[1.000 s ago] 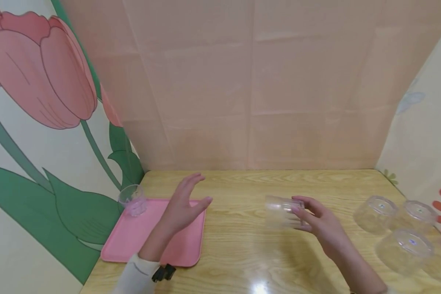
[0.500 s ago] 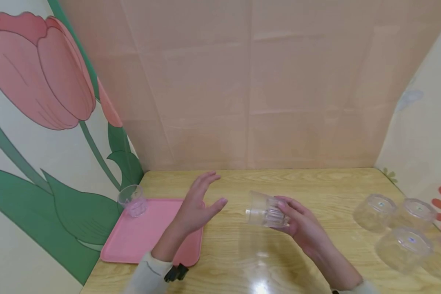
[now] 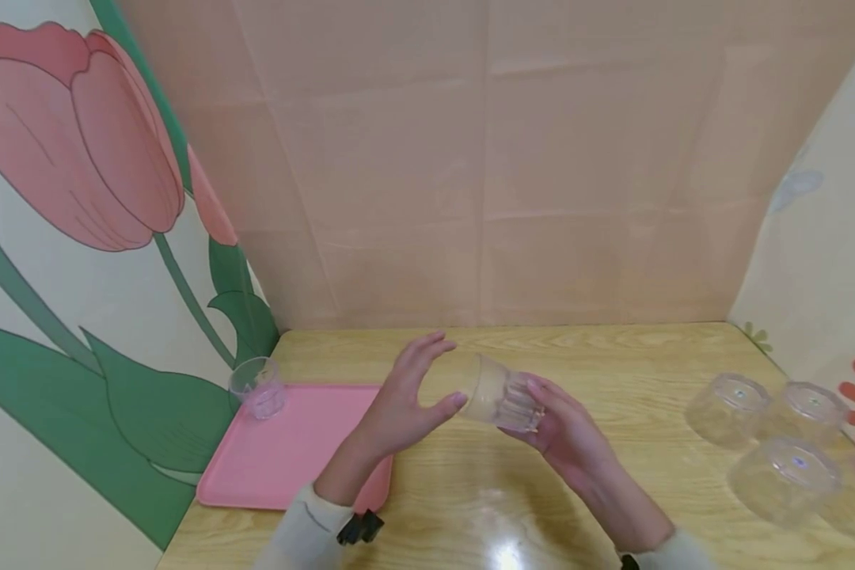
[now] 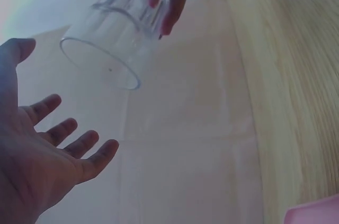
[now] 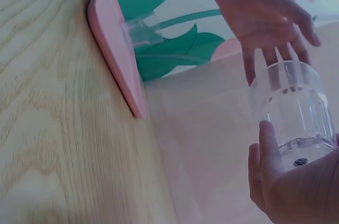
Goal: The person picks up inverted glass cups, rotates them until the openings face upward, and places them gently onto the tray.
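Observation:
My right hand (image 3: 577, 443) grips a clear drinking glass (image 3: 499, 396) near its base, with the glass tilted on its side above the table and its rim facing left. My left hand (image 3: 409, 396) hovers just beside that rim, fingers and thumb spread apart. In the left wrist view a gap shows between the left hand (image 4: 47, 155) and the glass (image 4: 106, 44). In the right wrist view the fingers of the right hand (image 5: 302, 187) wrap the fluted lower part of the glass (image 5: 288, 107).
A pink tray (image 3: 292, 459) lies at the left, with another clear glass (image 3: 260, 392) upright in its far left corner. Several upside-down glasses (image 3: 784, 479) stand at the right of the wooden table (image 3: 456, 514). Printed walls flank both sides.
My right hand has brought the glass leftward, its rim tipping upward a little. My left hand has shifted right, so the left hand and the glass are now close together.

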The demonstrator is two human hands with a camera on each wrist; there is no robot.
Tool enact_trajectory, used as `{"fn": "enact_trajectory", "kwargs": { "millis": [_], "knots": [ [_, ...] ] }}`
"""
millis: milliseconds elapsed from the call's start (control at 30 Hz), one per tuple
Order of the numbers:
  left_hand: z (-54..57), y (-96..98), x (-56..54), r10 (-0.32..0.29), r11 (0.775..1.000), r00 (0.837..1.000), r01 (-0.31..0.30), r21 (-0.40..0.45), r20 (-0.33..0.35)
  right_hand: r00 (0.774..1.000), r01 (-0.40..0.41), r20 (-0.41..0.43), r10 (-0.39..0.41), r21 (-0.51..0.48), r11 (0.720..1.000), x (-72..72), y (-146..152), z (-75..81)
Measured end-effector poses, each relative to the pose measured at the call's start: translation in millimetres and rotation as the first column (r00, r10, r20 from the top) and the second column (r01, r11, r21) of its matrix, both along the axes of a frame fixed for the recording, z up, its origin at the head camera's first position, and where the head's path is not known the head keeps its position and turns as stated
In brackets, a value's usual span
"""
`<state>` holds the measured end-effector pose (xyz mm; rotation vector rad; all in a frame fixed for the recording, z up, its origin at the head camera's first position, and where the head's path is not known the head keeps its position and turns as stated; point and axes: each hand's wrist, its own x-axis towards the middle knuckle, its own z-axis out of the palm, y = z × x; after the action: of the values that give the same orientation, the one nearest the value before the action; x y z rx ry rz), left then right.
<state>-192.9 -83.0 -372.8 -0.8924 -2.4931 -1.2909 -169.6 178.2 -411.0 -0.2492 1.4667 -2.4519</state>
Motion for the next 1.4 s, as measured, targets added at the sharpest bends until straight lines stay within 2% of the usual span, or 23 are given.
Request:
{"fn": "enact_trajectory", "kwargs": {
  "millis": [200,633,833,1133,1400],
  "knots": [
    [1.7,8.8,0.9,-0.015,1.0,1.0,0.015,-0.01,0.017,0.999,0.001,0.039,0.001,-0.049,0.999,-1.8,-7,0.9],
    [2.9,21.2,1.8,-0.037,0.999,0.999,0.038,-0.023,0.033,0.999,0.005,0.052,0.002,-0.142,0.99,-1.7,-21,-0.6],
    [0.9,24.9,0.8,-0.057,0.998,0.997,0.058,-0.025,0.049,0.999,-0.021,0.034,0.028,-0.198,0.98,-1.4,-24,-0.4],
    [-0.9,27.9,-1.4,-0.075,0.996,0.997,0.075,-0.038,-0.01,0.998,-0.041,0.029,0.05,-0.263,0.964,-0.3,-27,-1.9],
    [7.2,22.7,0.3,-0.107,0.99,0.994,0.104,-0.09,-0.029,0.998,-0.043,0.029,0.053,-0.27,0.962,1.7,-27,-2.2]
  ]
}}
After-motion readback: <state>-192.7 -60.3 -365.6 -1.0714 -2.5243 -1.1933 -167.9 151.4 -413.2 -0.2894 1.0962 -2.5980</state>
